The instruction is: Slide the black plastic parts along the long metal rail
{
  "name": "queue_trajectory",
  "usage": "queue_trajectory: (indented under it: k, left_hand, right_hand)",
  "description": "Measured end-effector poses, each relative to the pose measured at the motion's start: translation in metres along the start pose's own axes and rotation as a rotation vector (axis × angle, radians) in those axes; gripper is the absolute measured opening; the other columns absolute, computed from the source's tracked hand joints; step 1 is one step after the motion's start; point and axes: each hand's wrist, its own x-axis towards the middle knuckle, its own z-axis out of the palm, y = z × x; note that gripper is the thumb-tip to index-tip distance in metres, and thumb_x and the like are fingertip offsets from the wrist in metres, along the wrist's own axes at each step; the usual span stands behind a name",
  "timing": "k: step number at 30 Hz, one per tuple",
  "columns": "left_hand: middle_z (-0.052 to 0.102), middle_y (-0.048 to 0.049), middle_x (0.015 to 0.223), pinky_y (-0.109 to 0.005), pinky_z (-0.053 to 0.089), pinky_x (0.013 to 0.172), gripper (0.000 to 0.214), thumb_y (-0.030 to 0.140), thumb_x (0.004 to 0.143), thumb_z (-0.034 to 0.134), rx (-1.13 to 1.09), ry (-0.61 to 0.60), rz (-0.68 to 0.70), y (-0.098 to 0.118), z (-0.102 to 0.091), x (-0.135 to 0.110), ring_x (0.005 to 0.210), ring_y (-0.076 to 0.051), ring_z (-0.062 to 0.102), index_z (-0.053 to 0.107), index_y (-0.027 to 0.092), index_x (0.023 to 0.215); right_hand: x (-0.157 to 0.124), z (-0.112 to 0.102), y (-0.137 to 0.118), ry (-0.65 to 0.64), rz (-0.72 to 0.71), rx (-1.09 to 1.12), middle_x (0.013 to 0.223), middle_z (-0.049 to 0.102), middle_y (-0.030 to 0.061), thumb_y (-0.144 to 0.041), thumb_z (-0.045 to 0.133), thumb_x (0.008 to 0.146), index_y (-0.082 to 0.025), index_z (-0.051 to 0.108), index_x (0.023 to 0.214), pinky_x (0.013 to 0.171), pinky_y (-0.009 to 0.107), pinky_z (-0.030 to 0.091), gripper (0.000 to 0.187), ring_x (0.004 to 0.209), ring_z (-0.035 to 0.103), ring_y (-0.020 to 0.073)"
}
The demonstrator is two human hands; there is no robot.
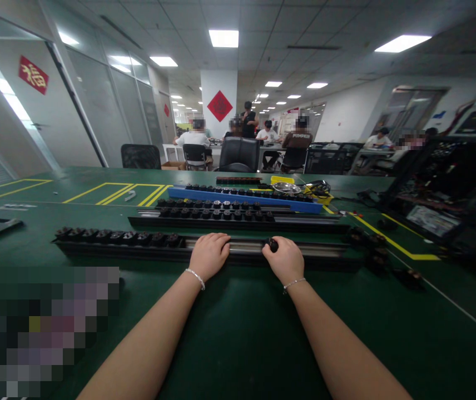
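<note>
Long black rail (129,254), on the table (238,344), its long axis roughly along the near edge. Black knobbed pieces (127,238) sit packed at its left end. Right hand (287,260) nearer the rail's right end, fingers pinching a small rounded black piece (273,244) over the channel; seated or held clear, cannot tell. The packed row lies leftward along the rail, with left hand (209,256) between. Left fingers close together over the rail; grip unclear. Channel floor smooth, metallic grey; walls dark, straight. Loose dark pieces (377,253) toward table's right edge.
</note>
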Motion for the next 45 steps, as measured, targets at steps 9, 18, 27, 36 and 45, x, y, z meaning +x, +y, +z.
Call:
queue_trajectory:
  k: [9,18,27,36,45]
  left_hand:
    - [0.067,-0.0023,0.114,-0.038,0.042,0.094,0.03,0.029,0.089,0.042,0.006,-0.008,-0.006,0.0,-0.001,0.0,0.106,-0.02,0.059,0.065,0.025,0.109]
    - [0.067,-0.0029,0.113,-0.038,0.042,0.095,0.03,0.028,0.089,0.043,-0.006,0.003,-0.005,0.0,0.0,0.0,0.105,-0.02,0.059,0.065,0.025,0.108]
    - [0.067,-0.0024,0.113,-0.038,0.043,0.095,0.03,0.029,0.089,0.043,-0.011,0.004,-0.006,0.0,0.0,0.001,0.105,-0.02,0.059,0.066,0.025,0.107]
    - [0.067,-0.0021,0.113,-0.038,0.043,0.094,0.03,0.029,0.089,0.042,0.001,0.009,-0.003,0.001,-0.001,0.0,0.105,-0.02,0.059,0.065,0.025,0.107]
    - [0.067,-0.0019,0.113,-0.037,0.042,0.095,0.03,0.029,0.089,0.043,-0.001,-0.002,-0.005,0.0,-0.001,0.0,0.106,-0.02,0.059,0.066,0.025,0.107]
  right_hand:
    - [0.0,0.0,0.001,0.005,0.017,-0.002,0.087,0.067,0.007,-0.032,0.049,0.076,-0.018,0.066,0.083,0.077,0.031,0.039,0.024,0.084,0.057,0.0202]
    - [0.001,-0.001,0.005,0.028,0.011,-0.033,0.085,0.067,0.008,-0.031,0.048,0.075,-0.017,0.066,0.083,0.077,0.031,0.039,0.024,0.084,0.056,0.0207]
    - [0.001,-0.005,0.012,0.021,0.049,-0.018,0.087,0.067,0.0073,-0.033,0.048,0.076,-0.017,0.067,0.083,0.077,0.031,0.04,0.025,0.085,0.057,0.0212]
    - [0.001,-0.006,0.02,0.009,0.008,-0.039,0.092,0.067,0.0075,-0.033,0.047,0.077,-0.017,0.066,0.087,0.077,0.03,0.041,0.026,0.089,0.057,0.0206]
    - [0.0,-0.005,0.031,0.067,0.012,-0.067,0.092,0.067,0.0078,-0.033,0.048,0.077,-0.016,0.066,0.088,0.077,0.031,0.041,0.027,0.087,0.057,0.0208]
